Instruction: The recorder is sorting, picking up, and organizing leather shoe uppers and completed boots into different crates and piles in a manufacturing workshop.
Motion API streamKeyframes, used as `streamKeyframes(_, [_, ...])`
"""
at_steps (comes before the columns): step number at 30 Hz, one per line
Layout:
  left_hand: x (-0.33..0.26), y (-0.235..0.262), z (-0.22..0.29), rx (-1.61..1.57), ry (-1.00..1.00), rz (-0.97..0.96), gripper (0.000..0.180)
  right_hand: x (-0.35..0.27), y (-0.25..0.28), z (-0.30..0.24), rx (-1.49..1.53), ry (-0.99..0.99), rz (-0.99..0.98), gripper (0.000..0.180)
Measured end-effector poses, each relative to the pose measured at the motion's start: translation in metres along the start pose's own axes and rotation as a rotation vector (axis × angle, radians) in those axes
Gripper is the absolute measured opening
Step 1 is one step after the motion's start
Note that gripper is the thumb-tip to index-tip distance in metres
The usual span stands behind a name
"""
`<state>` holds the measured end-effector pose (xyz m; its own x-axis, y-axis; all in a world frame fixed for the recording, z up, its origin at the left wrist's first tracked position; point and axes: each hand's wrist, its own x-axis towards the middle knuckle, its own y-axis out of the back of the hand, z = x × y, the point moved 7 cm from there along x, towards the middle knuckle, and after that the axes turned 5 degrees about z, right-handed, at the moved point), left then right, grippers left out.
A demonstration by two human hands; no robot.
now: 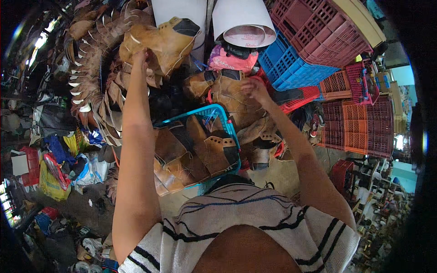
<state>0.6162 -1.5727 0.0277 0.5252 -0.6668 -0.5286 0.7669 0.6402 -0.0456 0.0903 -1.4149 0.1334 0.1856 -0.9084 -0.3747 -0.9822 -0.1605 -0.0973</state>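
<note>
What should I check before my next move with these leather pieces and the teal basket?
1. Left grip on a brown leather piece: ok, though some fingers are hidden.
2. Right grip closed on the leather pile: cannot tell; it is at the pile, but contact is unclear.
3. Teal basket has spare room: not ok; leather pieces crowd it.
4. Blue crate clear of the right grip: ok, they look apart.

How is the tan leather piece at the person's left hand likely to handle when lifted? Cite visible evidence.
The tan leather piece probably flexes, since its surface bends. It may feel light for its size, looking like thin sheet. Its irregular outline makes rolling unlikely.
</note>
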Motion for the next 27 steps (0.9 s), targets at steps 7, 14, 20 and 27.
streamKeyframes(7, [-0.044, 0.060, 0.068, 0.168, -0.021, -0.218, 0.033, 0.053, -0.167, -0.039, -0.359, 0.282, -0.069, 0.078])
streamKeyframes(14, [-0.065, 0.012, -0.008, 0.348, -0.012, -0.095, 0.061, 0.183, -0.141, -0.043, -0.596, 0.403, 0.179, 0.090])
streamKeyframes(20, [-0.091, -0.075, 0.018, 0.721, -0.681, -0.195, 0.045, 0.264, -0.070, 0.026, -0.980, 0.557, 0.611, 0.071])
streamKeyframes(27, [-0.072, -0.086, -0.085, 0.422, -0.317, -0.267, 0.061, 0.243, -0.175, 0.074, -0.861, 0.364, 0.164, 0.047])
